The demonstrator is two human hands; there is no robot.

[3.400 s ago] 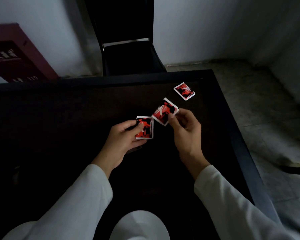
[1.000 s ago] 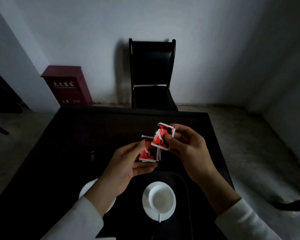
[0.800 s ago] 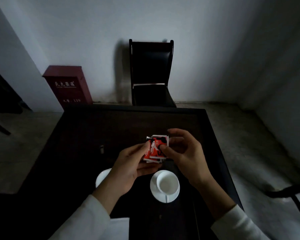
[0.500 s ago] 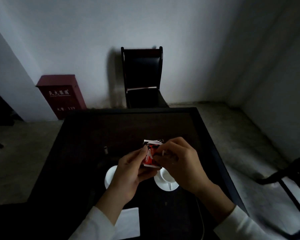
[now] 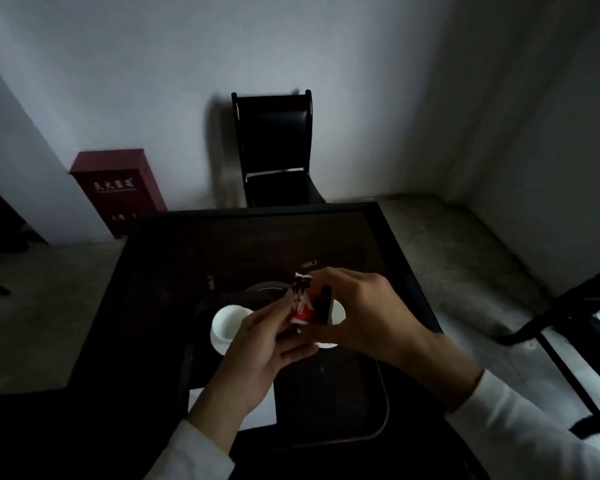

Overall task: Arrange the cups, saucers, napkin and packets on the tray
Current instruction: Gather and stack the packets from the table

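Both hands, left (image 5: 257,344) and right (image 5: 364,317), pinch the stacked packets (image 5: 303,304) together in one grip above the tray (image 5: 378,424), probably to square them for placing beside the cups (image 5: 229,322).

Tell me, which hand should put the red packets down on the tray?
Probably the right hand. Both hands pinch the red packets, but the right one hovers over the tray's bare side, while the left hand is above the napkin.

Blk chair (image 5: 274,147) behind dark table (image 5: 187,258), red cabinet (image 5: 118,188) by wall.
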